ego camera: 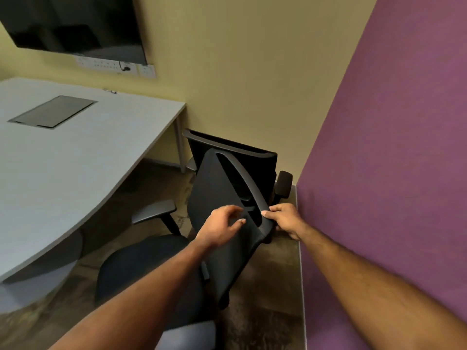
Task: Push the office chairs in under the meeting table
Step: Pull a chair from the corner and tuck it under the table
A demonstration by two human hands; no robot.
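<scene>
A black office chair (214,188) stands in front of me with its seat toward the grey meeting table (75,157), clear of the table's edge. My right hand (285,219) grips the top rim of its backrest at the right corner. My left hand (222,227) hovers over the front face of the backrest with fingers spread, holding nothing. A second black chair (242,152) stands behind it in the corner, near the table's leg.
A purple wall panel (391,173) runs close along the right. The yellow wall ahead carries a dark screen (73,24) and a socket strip (113,65). A grey cable hatch (53,111) is set in the tabletop. Brown carpet lies between chair and panel.
</scene>
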